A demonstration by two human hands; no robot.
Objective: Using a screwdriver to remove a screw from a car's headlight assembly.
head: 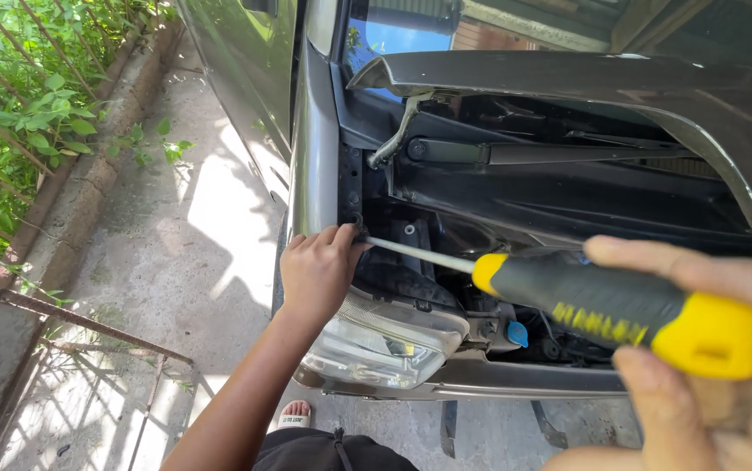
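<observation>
Right hand (707, 349) grips screwdriver (603, 310) | left hand (319, 266) pinches its tip

Left hand (319, 270) at frame centre, fingers curled, arm extended; right hand (707, 366) lower right, fingers clasped in a grip

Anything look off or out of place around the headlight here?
The headlight looks askew: its outer end sags away from the fender, leaving a dark gap above it. The left hand steadies the screwdriver tip in that corner; the right hand grips the handle. Nothing spilled or visibly broken.
</observation>
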